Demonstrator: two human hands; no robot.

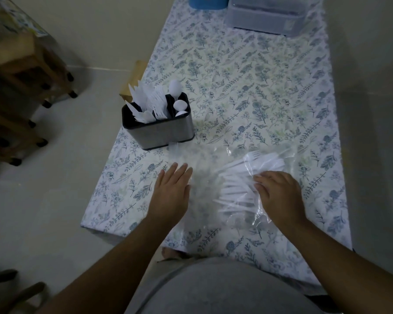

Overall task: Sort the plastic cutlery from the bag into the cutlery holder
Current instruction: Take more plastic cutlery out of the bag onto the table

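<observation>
Left hand [171,189] lies flat, fingers straight together, beside the clear bag [232,182]; right hand [279,193] presses curled fingers onto the cutlery [247,173] inside, near the worktop's [259,87] front edge.

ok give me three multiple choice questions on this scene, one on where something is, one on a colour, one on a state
1. Where does the cutlery holder stand on the table?
A. near the table's left edge, beyond the left hand
B. at the far end beside the clear box
C. under the bag

2. What colour is the cutlery in the bag?
A. black
B. white
C. blue

3. How does the left hand lie?
A. fist shut round a fork
B. fingers straight, flat by the bag
C. lifted over the holder

Key:
1 A, the holder sits by the left edge, farther from the person than the left hand.
2 B, the forks seen through the clear plastic are white.
3 B, its fingers are stretched out and hold nothing, while the right hand rests on the bag.
</observation>
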